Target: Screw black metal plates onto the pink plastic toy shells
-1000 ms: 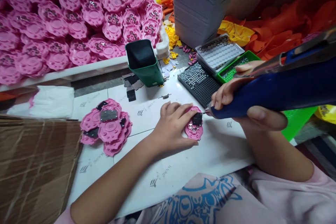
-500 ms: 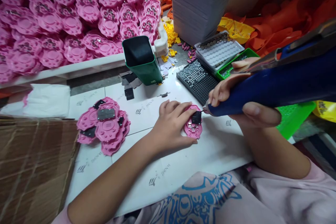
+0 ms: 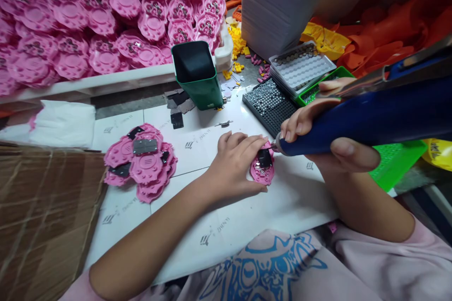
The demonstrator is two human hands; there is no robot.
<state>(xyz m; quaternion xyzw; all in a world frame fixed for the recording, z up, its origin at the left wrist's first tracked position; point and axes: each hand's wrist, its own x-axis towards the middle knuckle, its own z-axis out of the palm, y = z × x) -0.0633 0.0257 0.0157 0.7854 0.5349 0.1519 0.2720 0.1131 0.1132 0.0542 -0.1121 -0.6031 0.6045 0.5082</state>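
My left hand (image 3: 236, 162) holds a pink plastic casing (image 3: 263, 176) against the white board, fingers over its upper edge and thumb by its lower edge. A black cover (image 3: 264, 158) sits on the casing, with small metal parts showing below it. My right hand (image 3: 310, 122) is wrapped round a blue electric screwdriver (image 3: 353, 120), tilted with its bit at the casing's top edge. Whether the bit sits in a screw is too small to tell. To the left lies a pile of pink casings (image 3: 146, 167), some with black covers and a grey one on top.
Behind stand a green bin (image 3: 199, 82), loose black covers (image 3: 177, 120), a black perforated screw tray (image 3: 264, 103) and a clear tray (image 3: 300, 68). A white crate (image 3: 134, 75) full of pink casings is at back left. A cardboard box (image 3: 45, 211) sits left, a green tray (image 3: 399, 162) right.
The screwdriver's bit has shifted slightly to the casing's upper edge, close to my left fingertips. My left fingers have moved a little up along the casing. The whole view has shifted slightly.
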